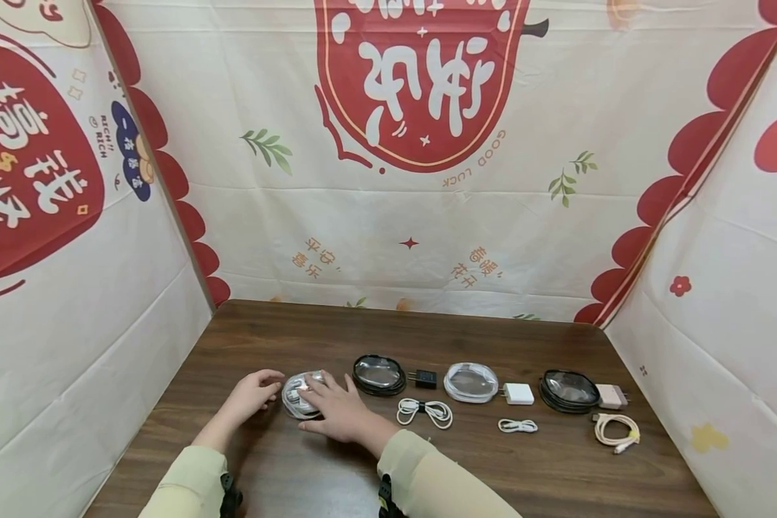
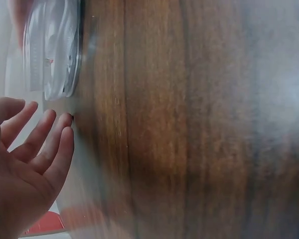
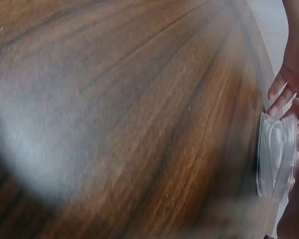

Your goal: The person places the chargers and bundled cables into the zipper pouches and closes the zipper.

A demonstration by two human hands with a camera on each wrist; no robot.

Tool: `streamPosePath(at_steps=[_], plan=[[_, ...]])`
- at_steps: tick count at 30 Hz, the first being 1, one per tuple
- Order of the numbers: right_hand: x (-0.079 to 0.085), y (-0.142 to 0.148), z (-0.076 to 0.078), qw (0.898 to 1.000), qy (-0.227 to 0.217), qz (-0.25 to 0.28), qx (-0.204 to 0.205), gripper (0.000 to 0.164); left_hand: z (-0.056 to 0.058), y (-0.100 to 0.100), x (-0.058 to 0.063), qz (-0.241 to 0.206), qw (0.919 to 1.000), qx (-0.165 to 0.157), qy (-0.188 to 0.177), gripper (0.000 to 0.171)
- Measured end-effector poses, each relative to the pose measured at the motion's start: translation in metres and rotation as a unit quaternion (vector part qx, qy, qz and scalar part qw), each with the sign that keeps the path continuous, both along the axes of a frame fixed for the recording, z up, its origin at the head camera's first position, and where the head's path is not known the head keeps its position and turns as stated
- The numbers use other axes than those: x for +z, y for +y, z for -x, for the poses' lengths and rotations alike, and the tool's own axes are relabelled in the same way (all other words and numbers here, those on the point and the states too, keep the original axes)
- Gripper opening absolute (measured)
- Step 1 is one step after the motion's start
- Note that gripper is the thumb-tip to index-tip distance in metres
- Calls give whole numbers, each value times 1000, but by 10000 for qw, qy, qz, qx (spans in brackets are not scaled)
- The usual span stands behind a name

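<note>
A round clear case (image 1: 293, 400) with white contents lies on the wooden table (image 1: 278, 467), left of the other cases. My right hand (image 1: 343, 414) rests over its right side with fairly straight, spread fingers, covering part of it. Just left of the case is my left hand (image 1: 252, 397), its fingers loosely bent and holding nothing. The left wrist view shows that hand (image 2: 32, 159) palm-up side on, fingertips a small gap from the clear case (image 2: 55, 50). From the right wrist, the case (image 3: 275, 159) appears at the right edge, low on the tabletop.
Rightward stand a black-rimmed case (image 1: 379, 388), black plug (image 1: 425, 379), white-rimmed case (image 1: 470, 396), white plug (image 1: 519, 393), another black-rimmed case (image 1: 568, 407) and pale plug (image 1: 611, 396). In front lie bundled cables (image 1: 442, 414), (image 1: 518, 426) and a cream cable (image 1: 599, 432). Printed cloth walls surround the table.
</note>
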State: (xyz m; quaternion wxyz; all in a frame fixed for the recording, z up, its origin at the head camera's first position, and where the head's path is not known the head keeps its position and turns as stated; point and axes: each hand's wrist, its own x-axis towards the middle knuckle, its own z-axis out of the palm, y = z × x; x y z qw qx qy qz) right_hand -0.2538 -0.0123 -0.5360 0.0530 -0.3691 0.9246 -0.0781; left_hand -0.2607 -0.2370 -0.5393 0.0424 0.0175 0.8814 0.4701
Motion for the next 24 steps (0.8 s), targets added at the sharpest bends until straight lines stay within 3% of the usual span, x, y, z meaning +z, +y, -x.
streamPosePath(at_steps=[12, 18, 24], plan=[[-6, 6, 3, 9991, -365, -159, 125, 66, 21, 5, 1, 336, 9934, -1079, -219, 24], [-6, 7, 3, 9989, -409, -139, 161, 66, 27, 5, -2, 529, 9923, -1102, -191, 18], [-6, 4, 4, 9996, -102, -136, 219, 65, 28, 6, -5, 520, 9943, -927, -107, 7]])
